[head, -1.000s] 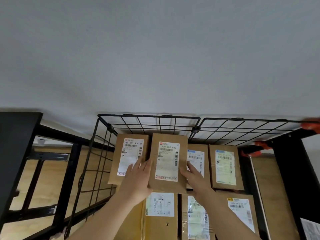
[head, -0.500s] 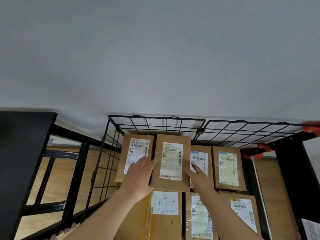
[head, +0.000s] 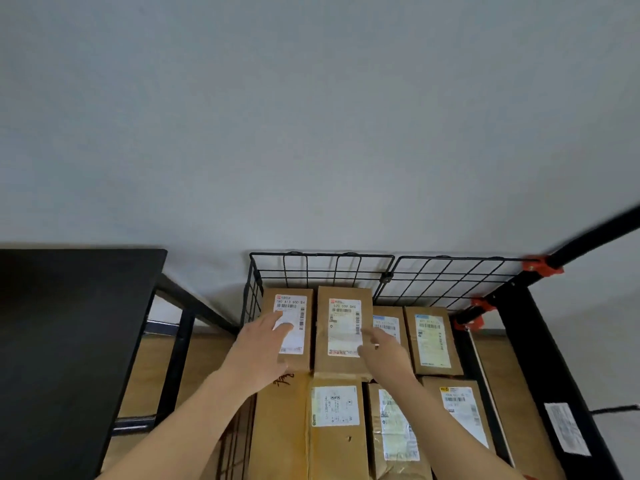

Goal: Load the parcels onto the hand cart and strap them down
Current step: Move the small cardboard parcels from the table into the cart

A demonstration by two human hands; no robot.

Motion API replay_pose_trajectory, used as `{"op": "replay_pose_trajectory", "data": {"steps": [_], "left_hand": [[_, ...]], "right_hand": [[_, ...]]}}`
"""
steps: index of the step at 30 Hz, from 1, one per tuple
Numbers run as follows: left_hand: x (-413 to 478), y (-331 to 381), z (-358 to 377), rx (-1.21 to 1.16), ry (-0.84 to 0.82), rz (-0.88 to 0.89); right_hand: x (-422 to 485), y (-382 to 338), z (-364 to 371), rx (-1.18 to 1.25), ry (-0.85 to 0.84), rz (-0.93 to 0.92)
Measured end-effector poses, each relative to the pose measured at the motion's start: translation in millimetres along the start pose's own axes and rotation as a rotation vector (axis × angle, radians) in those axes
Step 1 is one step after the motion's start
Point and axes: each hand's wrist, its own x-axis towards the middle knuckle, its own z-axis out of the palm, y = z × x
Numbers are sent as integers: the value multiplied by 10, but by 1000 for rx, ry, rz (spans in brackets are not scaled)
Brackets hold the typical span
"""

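Several brown cardboard parcels with white labels fill the black wire-mesh cart (head: 322, 271). The tallest parcel (head: 343, 327) stands in the middle of the far row, with another parcel (head: 292, 306) to its left and two more (head: 433, 341) to its right. My left hand (head: 266, 348) lies flat on the far-left parcel, fingers spread over its label. My right hand (head: 381, 348) touches the right edge of the middle parcel with its fingers apart. Neither hand grips anything. More parcels (head: 334, 427) lie in the near row under my forearms.
A black table top (head: 69, 334) stands at the left, close to the cart. A black frame with orange clamps (head: 542, 266) runs along the cart's right side. A grey wall rises behind the cart.
Both hands have let go of the middle parcel, which now sits in the far row. My left hand shifted left onto the neighbouring parcel. The view moved right and down.
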Motion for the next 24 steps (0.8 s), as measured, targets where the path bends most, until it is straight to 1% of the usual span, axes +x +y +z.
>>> {"op": "replay_pose_trajectory", "data": {"steps": [3, 8, 11, 15, 18, 24], "left_hand": [[-342, -105, -217, -89, 59, 48], [-1011, -404, -555, -228, 213, 102], [-1425, -715, -711, -298, 268, 82], [-1955, -1164, -879, -333, 348, 41], [-2326, -1481, -972, -352, 416, 8], [-3008, -2079, -1032, -370, 537, -66]], "right_hand": [[-367, -253, 103, -65, 36, -78], [-1025, -743, 420, -147, 79, -201], [-1364, -1042, 655, -167, 97, -295], [-1784, -1446, 967, -202, 114, -440], [-2071, -1730, 1241, -178, 102, -525], [-2502, -2224, 1844, -101, 42, -631]]}}
